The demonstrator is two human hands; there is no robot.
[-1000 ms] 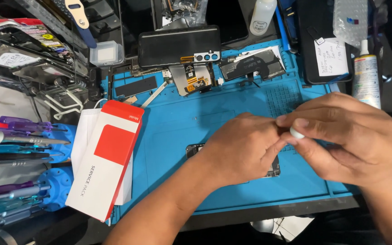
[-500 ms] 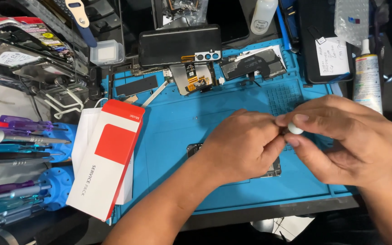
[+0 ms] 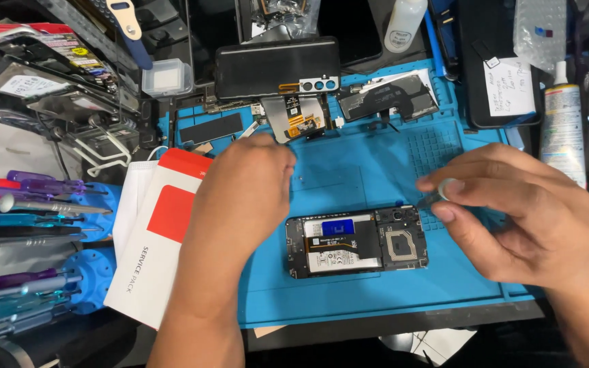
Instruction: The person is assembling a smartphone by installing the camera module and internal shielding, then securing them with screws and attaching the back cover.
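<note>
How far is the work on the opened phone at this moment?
Done: the opened phone lies with its back off on the blue mat, battery and boards exposed, and removed parts lie along the mat's top edge. In hand: the right hand holds a small tool with a white cap at the phone's upper right corner; the left hand reaches toward those parts. Left: the phone is not closed.

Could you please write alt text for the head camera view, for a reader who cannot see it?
An opened phone lies on a blue repair mat, internals exposed. The right hand holds a small white-tipped tool by its corner; the left hand reaches toward loose parts above. Screwdrivers sit left.
</note>
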